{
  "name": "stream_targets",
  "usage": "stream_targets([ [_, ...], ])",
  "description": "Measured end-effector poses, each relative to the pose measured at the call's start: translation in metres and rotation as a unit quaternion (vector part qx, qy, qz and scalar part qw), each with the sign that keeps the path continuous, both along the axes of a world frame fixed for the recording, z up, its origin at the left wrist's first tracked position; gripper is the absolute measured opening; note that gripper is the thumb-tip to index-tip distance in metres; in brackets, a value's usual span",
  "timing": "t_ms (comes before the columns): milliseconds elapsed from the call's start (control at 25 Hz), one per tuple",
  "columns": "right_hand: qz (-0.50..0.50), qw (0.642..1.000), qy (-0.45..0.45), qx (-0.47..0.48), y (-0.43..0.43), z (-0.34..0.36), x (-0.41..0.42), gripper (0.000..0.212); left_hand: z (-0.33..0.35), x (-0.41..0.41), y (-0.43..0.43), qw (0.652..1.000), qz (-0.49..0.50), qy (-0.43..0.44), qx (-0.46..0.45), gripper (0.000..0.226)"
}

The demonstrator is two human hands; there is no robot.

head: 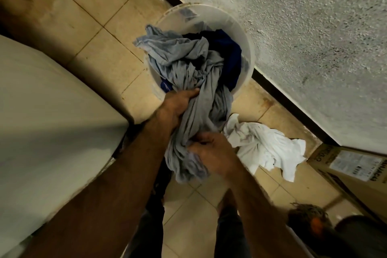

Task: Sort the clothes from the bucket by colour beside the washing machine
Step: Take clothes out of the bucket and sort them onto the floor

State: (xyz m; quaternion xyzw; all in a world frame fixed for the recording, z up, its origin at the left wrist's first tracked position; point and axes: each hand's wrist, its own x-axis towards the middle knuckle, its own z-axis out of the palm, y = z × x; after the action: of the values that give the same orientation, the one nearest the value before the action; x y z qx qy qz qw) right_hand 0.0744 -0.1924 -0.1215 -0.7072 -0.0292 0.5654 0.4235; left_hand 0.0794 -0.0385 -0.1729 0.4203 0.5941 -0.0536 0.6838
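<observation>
Grey garment (194, 81) gripped by both hands, left hand (178, 103), right hand (211, 153), above white bucket (245, 33); white cloth (266, 148) on floor (88, 23).

Clothes (188, 65) in bucket (209, 16) against wall (293, 27), washing machine (52, 111) left, loose garment (266, 146) on floor (94, 16) right, perhaps a box (345, 165) beyond.

Both forearms bare, extended forward, converging. Left grip (180, 103): fingers curled round grey garment (188, 65). Right grip (211, 153): nearer the body, just right of left grip, fingers pinching the same garment.
</observation>
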Motion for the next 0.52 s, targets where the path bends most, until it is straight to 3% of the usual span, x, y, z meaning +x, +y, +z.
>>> stream_targets([
  [160, -0.21, 0.974, -0.076, -0.046, 0.018, -0.015, 0.013, 0.025, 0.005, -0.004, -0.005, 0.999, 0.006, -0.001, 0.038, 0.056],
  [320, -0.169, 0.969, -0.17, -0.054, 0.041, -0.027, 0.028, 0.046, 0.006, -0.013, -0.017, 0.993, -0.011, 0.041, 0.112, 0.042],
  [520, -0.133, 0.971, -0.17, -0.106, 0.07, -0.043, 0.037, 0.07, 0.009, -0.027, -0.029, 0.973, -0.046, 0.032, 0.224, 0.037],
])
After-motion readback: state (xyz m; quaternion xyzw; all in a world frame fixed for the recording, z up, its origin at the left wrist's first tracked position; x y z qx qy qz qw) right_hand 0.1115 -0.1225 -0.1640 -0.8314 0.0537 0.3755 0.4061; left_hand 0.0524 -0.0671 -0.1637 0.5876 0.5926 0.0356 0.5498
